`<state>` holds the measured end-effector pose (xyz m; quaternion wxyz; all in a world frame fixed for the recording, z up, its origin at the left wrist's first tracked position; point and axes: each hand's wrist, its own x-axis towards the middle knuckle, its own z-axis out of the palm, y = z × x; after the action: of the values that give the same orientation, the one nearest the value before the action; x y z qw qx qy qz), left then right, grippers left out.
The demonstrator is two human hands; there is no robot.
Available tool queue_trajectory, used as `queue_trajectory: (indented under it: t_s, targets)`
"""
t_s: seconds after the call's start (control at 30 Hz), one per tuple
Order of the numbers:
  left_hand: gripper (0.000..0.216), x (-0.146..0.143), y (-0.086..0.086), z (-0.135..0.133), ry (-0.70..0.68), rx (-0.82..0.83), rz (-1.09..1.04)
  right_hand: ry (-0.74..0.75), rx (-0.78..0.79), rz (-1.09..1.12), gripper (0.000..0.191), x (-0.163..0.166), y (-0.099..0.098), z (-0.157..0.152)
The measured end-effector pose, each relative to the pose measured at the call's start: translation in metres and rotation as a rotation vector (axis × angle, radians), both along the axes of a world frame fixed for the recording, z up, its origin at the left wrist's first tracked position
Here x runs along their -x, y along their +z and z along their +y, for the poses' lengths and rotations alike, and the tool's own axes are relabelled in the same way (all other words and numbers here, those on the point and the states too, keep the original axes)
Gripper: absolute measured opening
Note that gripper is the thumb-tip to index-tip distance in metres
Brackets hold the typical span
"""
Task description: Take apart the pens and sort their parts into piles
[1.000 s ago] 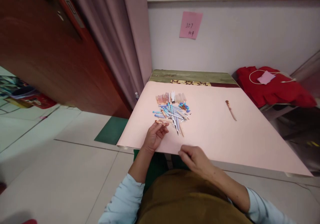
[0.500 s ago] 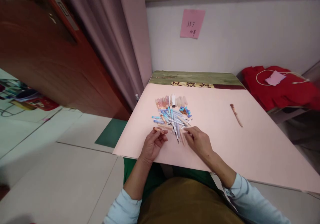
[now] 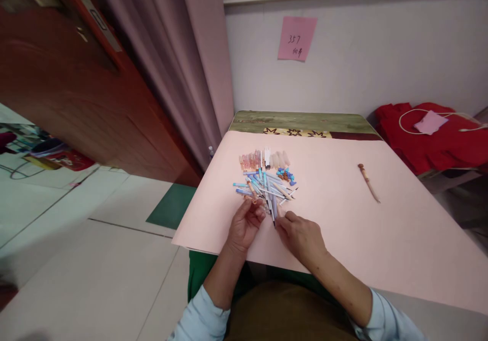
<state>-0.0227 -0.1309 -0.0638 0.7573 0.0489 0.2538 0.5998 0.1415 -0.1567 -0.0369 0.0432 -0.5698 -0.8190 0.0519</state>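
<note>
Pens (image 3: 267,183) lie heaped on the pink sheet (image 3: 343,229), just beyond my hands. My right hand (image 3: 301,235) has pulled back from the heap's right edge to its near tip, fingers curled; I cannot tell if they grip anything. My left hand (image 3: 246,224) has edged closer, pinching an orange pen (image 3: 250,198).

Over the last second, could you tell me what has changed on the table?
The right hand moved forward from the table's near edge to the pile of pens, fingertips at one pen's end. The left hand stayed by the pile, pinching an orange piece. Pile and wooden stick unmoved.
</note>
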Motion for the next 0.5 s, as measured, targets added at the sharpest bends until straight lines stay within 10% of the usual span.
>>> queue_trajectory:
  t_s: [0.5]
  targets:
    - [0.005,0.004,-0.005,-0.002,0.002,-0.034,-0.052,-0.060,-0.009,0.040,0.025,-0.016,0.000,0.002]
